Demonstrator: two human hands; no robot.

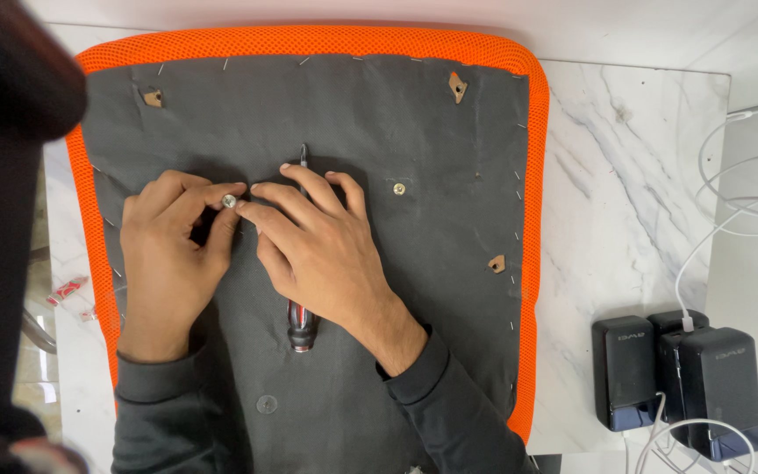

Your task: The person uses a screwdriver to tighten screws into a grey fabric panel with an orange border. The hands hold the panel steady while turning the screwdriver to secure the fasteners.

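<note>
Head view: left hand [168,254] pinches round metal bolt [229,201]; right hand [313,241] flat over screwdriver [301,323].

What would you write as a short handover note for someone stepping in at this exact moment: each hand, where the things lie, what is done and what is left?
Left hand: pinches a small silver bolt at the grey underside of the orange seat cushion.
Right hand: index fingertip beside the bolt, palm resting over a screwdriver lying on the fabric.
Done: one fastener already sits in the fabric to the right.
Left: this bolt is not yet seated; three torn corner holes show no fasteners.
</note>
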